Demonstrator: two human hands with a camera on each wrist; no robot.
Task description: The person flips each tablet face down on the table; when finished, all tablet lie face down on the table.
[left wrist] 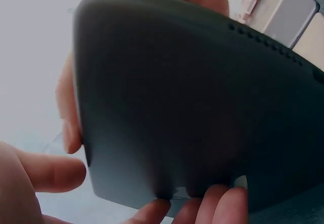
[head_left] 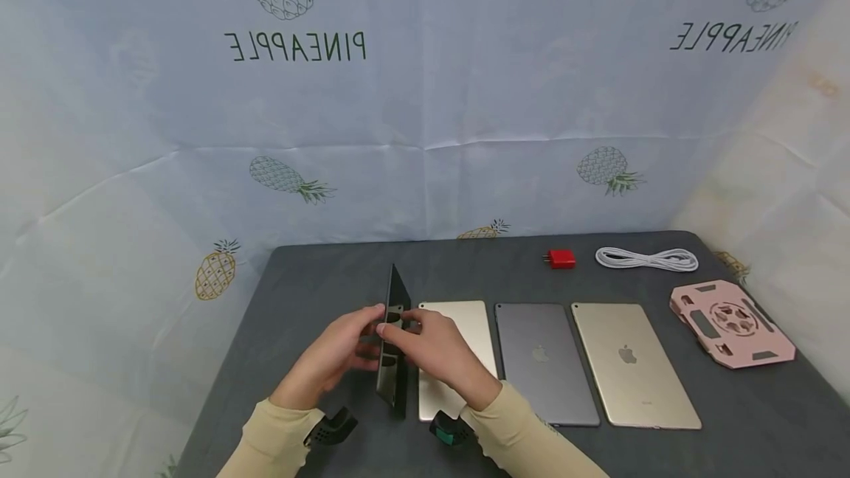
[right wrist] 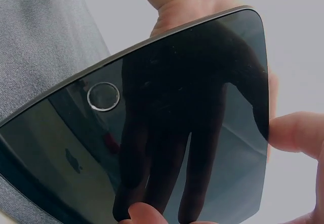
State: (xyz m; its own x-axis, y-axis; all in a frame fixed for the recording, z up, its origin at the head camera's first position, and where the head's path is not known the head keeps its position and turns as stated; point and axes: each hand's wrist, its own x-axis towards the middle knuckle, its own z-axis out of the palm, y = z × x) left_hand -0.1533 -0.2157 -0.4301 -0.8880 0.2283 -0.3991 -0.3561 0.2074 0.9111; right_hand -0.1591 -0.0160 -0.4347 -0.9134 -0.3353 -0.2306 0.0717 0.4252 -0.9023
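A thin tablet (head_left: 398, 290) stands on edge between both hands, left of the row of lying tablets. Its matte dark back (left wrist: 162, 97) faces the left hand, with small holes along one edge. Toward the right hand faces the glossy black screen (right wrist: 202, 107), with a round home button (right wrist: 103, 97) and reflections of fingers. The left hand (head_left: 335, 352) holds the tablet from the left, several fingertips (left wrist: 223, 203) against its back. From the right, the right hand (head_left: 441, 345) grips it, thumb (right wrist: 296, 133) at one edge and fingertips at the screen's lower part.
Three tablets lie face down: a gold one (head_left: 458, 316), a grey one (head_left: 541, 375) and another gold one (head_left: 631, 367). Behind them are a red charger plug (head_left: 561, 259) and a coiled white cable (head_left: 647, 260). A pink stand (head_left: 730, 323) is at the right edge.
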